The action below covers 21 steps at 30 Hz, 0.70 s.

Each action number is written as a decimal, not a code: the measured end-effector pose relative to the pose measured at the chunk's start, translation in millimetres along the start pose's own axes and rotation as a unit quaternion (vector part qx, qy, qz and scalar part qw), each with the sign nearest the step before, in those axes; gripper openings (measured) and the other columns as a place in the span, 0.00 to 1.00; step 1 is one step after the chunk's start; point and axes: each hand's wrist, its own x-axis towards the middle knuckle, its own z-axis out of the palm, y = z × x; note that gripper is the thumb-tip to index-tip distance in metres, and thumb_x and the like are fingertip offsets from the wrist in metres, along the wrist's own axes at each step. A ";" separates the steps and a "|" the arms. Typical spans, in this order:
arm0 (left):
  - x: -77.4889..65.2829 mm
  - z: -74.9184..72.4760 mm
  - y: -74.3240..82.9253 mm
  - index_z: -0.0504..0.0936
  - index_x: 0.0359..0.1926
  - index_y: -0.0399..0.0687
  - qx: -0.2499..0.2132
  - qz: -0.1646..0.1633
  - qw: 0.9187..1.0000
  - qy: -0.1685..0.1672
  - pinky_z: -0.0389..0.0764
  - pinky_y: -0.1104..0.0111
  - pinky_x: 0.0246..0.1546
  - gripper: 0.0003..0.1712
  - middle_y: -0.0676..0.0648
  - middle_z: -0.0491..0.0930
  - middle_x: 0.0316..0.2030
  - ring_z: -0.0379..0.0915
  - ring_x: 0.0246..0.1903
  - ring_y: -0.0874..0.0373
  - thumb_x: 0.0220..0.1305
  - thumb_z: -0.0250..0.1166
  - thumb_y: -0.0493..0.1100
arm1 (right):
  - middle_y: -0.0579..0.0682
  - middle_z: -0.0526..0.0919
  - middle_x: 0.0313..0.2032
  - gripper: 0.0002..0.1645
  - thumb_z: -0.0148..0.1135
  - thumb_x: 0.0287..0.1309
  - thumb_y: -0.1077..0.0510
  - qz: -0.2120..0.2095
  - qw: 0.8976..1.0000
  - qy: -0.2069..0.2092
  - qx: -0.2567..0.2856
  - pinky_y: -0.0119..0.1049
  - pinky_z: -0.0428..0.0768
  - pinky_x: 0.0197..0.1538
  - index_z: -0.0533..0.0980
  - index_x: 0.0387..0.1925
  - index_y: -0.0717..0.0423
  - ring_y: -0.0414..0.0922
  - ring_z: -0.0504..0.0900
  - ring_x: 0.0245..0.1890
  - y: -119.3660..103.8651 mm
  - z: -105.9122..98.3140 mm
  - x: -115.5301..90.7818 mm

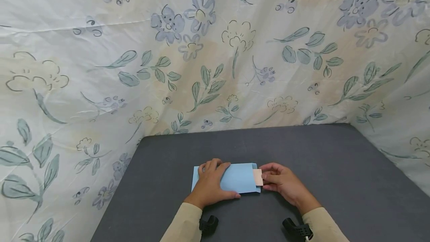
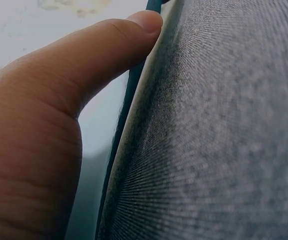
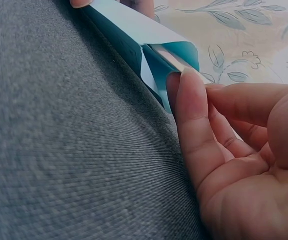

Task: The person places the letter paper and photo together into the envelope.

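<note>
A light blue paper envelope point(image 1: 239, 177) lies on the dark grey table, its open end facing right. My left hand point(image 1: 211, 183) holds it across its left half, fingers toward the far edge and thumb along the near edge. In the left wrist view the thumb point(image 2: 108, 45) touches the envelope's edge. Out of the open end sticks a pale pinkish card point(image 1: 257, 177). My right hand point(image 1: 287, 186) pinches the card's outer end between thumb and fingers. The right wrist view shows the envelope's mouth point(image 3: 186, 50) bulging apart around the card; the card's inner part is hidden.
The table point(image 1: 161, 204) has a dark grey cloth-like surface. Behind it and at its sides hangs a pale curtain point(image 1: 255, 96) with flowers and leaves. Black wrist devices point(image 1: 297, 229) sit at both cuffs, close to the tabletop.
</note>
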 end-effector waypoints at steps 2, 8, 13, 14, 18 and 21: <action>0.6 -0.4 -0.1 0.78 0.76 0.55 0.001 0.001 1.000 -0.001 0.53 0.39 0.68 0.60 0.49 0.71 0.63 0.65 0.64 0.48 0.49 0.79 0.80 | 0.59 0.84 0.48 0.24 0.67 0.75 0.65 0.001 1.000 -0.001 -0.001 0.43 0.88 0.48 0.73 0.66 0.72 0.52 0.86 0.45 -0.1 0.7 0.1; 2.5 -0.4 -1.3 0.78 0.76 0.55 0.005 0.001 1.000 -0.007 0.53 0.39 0.68 0.60 0.49 0.71 0.64 0.65 0.64 0.48 0.50 0.78 0.81 | 0.59 0.84 0.48 0.24 0.66 0.76 0.66 -0.004 1.000 -0.012 0.007 0.43 0.88 0.50 0.73 0.66 0.73 0.52 0.87 0.46 0.7 1.4 0.7; 3.5 1.6 -1.5 0.77 0.77 0.55 0.012 0.003 1.000 -0.010 0.53 0.39 0.69 0.60 0.49 0.71 0.64 0.64 0.65 0.47 0.50 0.77 0.82 | 0.59 0.84 0.47 0.22 0.65 0.76 0.67 -0.011 1.000 -0.019 0.015 0.43 0.88 0.50 0.73 0.64 0.74 0.51 0.87 0.45 3.3 2.0 1.9; 3.5 1.9 -1.4 0.77 0.77 0.56 0.014 0.004 1.000 -0.011 0.53 0.39 0.69 0.60 0.49 0.70 0.64 0.64 0.66 0.47 0.50 0.77 0.82 | 0.59 0.84 0.46 0.22 0.65 0.75 0.67 -0.011 1.000 -0.020 0.017 0.42 0.88 0.50 0.73 0.64 0.74 0.51 0.87 0.45 3.9 2.2 2.1; 3.4 2.9 -0.1 0.77 0.77 0.56 0.015 0.005 1.000 -0.012 0.53 0.39 0.69 0.60 0.49 0.70 0.64 0.64 0.66 0.46 0.50 0.77 0.82 | 0.60 0.84 0.45 0.21 0.65 0.75 0.68 -0.014 0.999 -0.019 0.023 0.42 0.88 0.50 0.73 0.63 0.75 0.50 0.88 0.44 5.3 3.4 2.6; 3.1 3.2 1.3 0.77 0.77 0.56 0.016 0.007 1.000 -0.009 0.54 0.39 0.68 0.60 0.49 0.70 0.64 0.64 0.66 0.46 0.49 0.77 0.82 | 0.60 0.85 0.45 0.20 0.66 0.74 0.69 -0.017 0.999 -0.017 0.026 0.41 0.88 0.50 0.73 0.61 0.75 0.49 0.89 0.44 5.8 4.6 2.8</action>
